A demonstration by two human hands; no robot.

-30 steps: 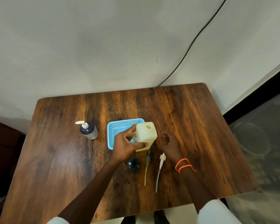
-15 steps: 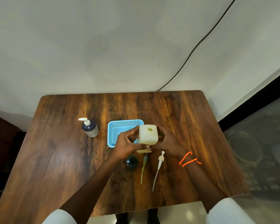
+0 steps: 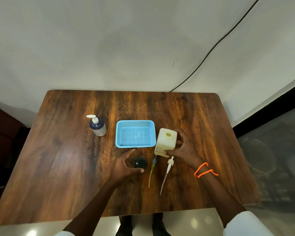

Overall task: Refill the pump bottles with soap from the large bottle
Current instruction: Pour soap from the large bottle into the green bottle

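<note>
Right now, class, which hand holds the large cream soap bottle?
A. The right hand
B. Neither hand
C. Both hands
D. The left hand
A: only the right hand grips the large bottle, while the left hand curls beside the dark open bottle nearer the person.

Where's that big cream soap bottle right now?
The large bottle stands right of centre on the table, just right of the blue basket, gripped by the right hand.
</note>
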